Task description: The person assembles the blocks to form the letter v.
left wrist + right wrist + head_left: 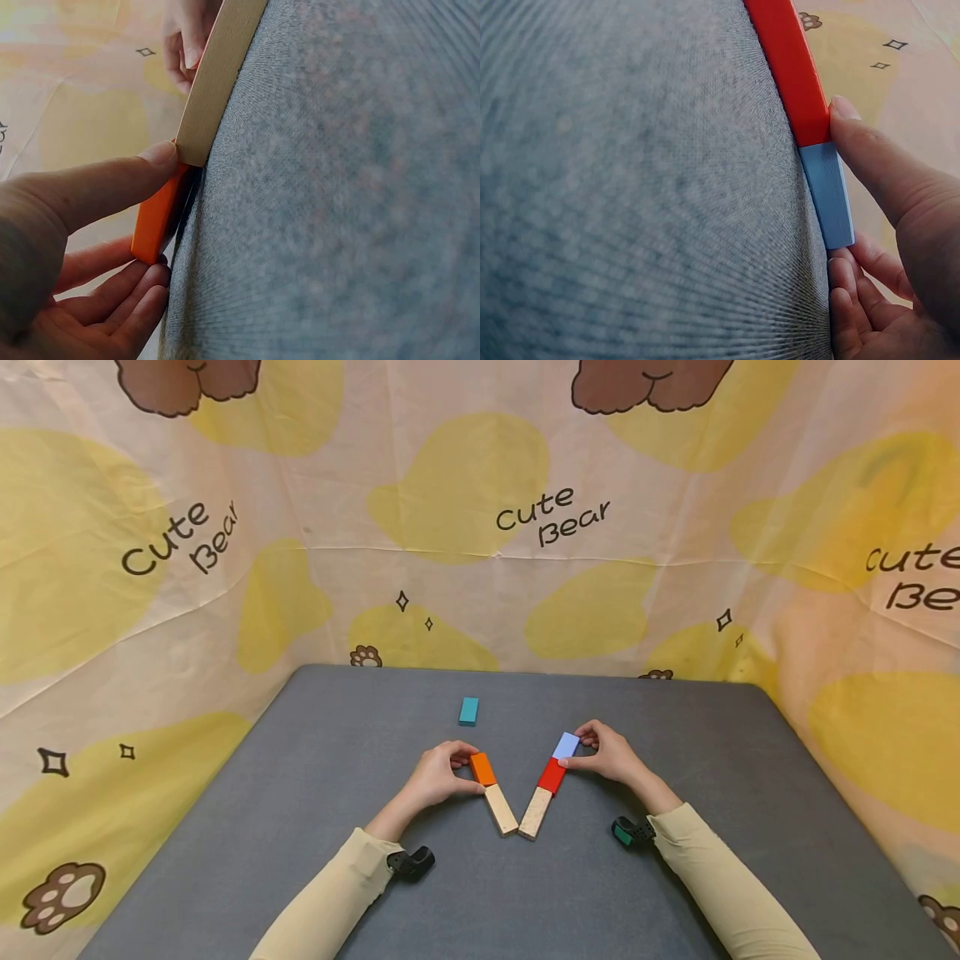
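Note:
Two lines of flat blocks form a V on the grey table. An orange block (483, 769) tops the left line, end to end with a plain wooden block (502, 811). My left hand (442, 774) pinches the orange block, thumb at its joint with the wood and fingers at its far end. On the right, a light blue block (566, 745) follows a red block (552, 776) and another wooden block (535, 813). My right hand (609, 755) pinches the light blue block, its thumb (847, 110) by the red joint and its fingers curled at the far end.
A teal block (468, 712) lies alone farther back on the grey table (337, 718). Behind and beside the table hangs a printed cloth (450, 485). Each wrist wears a dark strapped device, one at the left cuff (411, 863) and one at the right (632, 832).

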### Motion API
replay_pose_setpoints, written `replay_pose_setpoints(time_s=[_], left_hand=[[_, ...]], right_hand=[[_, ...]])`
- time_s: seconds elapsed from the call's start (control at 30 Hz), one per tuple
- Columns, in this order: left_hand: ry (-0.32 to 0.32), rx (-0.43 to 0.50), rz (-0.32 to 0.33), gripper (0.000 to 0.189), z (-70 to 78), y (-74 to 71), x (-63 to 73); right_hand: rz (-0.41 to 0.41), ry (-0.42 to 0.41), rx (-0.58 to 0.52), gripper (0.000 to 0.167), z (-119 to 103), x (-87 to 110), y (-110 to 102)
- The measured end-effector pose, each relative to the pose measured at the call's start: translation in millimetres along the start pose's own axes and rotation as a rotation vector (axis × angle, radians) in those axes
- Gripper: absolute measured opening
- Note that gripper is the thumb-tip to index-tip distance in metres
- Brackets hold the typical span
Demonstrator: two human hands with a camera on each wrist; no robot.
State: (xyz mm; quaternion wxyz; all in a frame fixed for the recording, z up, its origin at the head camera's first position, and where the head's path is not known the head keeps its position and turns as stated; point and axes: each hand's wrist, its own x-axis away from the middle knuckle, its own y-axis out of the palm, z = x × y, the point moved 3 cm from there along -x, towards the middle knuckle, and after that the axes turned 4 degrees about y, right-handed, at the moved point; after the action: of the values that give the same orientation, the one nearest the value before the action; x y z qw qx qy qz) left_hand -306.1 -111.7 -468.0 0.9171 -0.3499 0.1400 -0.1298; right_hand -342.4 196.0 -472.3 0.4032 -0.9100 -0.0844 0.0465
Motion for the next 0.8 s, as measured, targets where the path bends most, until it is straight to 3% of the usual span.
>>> replay_pose_setpoints(time_s=[0.8], left_hand=[[-0.002,-0.012,-0.022,0.059,0.9,0.8,0.0]], right_hand=[[-0.003,-0.007,-0.004,0.062,0.8,0.7,-0.5]])
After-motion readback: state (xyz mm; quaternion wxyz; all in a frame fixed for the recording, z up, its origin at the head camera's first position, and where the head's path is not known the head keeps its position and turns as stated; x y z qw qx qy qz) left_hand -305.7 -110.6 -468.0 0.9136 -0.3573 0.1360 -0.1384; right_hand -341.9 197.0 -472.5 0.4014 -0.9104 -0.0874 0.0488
